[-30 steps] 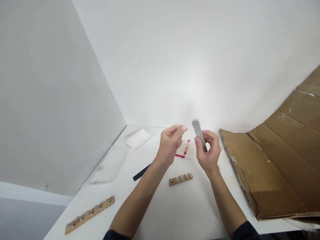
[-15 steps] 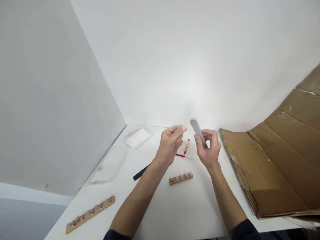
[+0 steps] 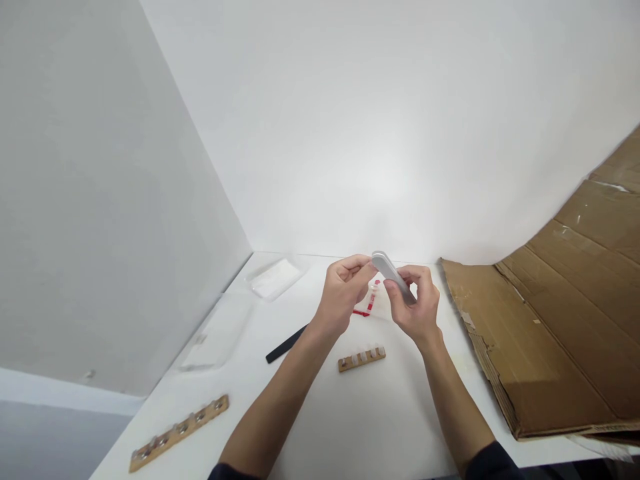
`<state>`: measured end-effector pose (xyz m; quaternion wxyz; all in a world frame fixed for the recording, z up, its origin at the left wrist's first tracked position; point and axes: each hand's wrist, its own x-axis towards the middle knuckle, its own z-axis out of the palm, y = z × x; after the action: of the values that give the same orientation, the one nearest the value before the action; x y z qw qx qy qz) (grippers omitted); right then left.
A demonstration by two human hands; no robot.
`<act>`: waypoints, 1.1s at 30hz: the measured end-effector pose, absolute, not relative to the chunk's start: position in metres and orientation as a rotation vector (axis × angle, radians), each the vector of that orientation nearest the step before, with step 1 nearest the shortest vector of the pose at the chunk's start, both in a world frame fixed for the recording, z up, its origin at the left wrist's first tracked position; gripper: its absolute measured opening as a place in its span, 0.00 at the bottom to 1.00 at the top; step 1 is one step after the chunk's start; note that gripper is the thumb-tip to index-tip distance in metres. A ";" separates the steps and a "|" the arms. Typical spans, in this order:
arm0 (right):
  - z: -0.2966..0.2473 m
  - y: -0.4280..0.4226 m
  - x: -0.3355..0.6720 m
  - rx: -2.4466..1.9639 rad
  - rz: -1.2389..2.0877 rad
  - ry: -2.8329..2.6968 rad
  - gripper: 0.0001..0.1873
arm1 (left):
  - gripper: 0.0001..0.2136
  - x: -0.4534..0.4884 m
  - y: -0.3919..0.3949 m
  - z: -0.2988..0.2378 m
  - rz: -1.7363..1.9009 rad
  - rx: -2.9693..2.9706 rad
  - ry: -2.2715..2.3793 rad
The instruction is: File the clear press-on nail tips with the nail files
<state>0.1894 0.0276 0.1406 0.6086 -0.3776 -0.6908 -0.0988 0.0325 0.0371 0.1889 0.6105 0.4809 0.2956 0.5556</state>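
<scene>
My right hand (image 3: 417, 303) is closed on a slim grey bar (image 3: 393, 277) with a rounded end, held tilted above the table. At the bar's upper left end is my left hand (image 3: 345, 290), its thumb and fingers pinched together. Whatever those fingertips hold, if anything, is too small or hidden to make out. Behind and below the hands lies a clear plastic bag with a red edge (image 3: 371, 305), partly covered. Nearer to me, a short wooden strip (image 3: 362, 359) carries several small translucent pieces in a row.
A black strip (image 3: 285, 345) lies partly behind my left forearm. Front left is a longer wooden strip (image 3: 179, 433) with several round metal pieces. Clear plastic packages (image 3: 275, 277) lie at the back left. Folded brown cardboard (image 3: 545, 333) covers the right side, against the white wall.
The bar has dipped and shifted left at its upper end. My left hand has moved slightly right, so its fingertips now meet the bar's end instead of being apart from it.
</scene>
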 end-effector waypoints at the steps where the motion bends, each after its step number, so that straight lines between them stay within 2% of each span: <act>1: 0.140 0.029 0.191 -0.874 -0.227 -1.606 0.06 | 0.16 0.031 0.038 0.189 1.290 1.120 0.683; 7: 0.138 0.031 0.191 -0.870 -0.256 -1.641 0.04 | 0.13 0.026 0.040 0.188 1.410 1.185 0.728; 16: 0.125 0.041 0.194 -0.846 -0.241 -1.573 0.05 | 0.12 0.025 0.040 0.190 1.403 1.224 0.736; 21: 0.123 0.044 0.196 -0.771 -0.203 -1.568 0.09 | 0.12 0.023 0.040 0.191 1.285 1.277 0.673; 33: 0.126 0.044 0.192 -0.685 -0.194 -1.584 0.12 | 0.11 0.022 0.036 0.194 1.337 1.352 0.676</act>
<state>0.1920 0.0442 0.1260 0.6461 -0.3009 -0.6962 -0.0855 0.0223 0.0359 0.1939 0.5328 0.5670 0.2835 0.5606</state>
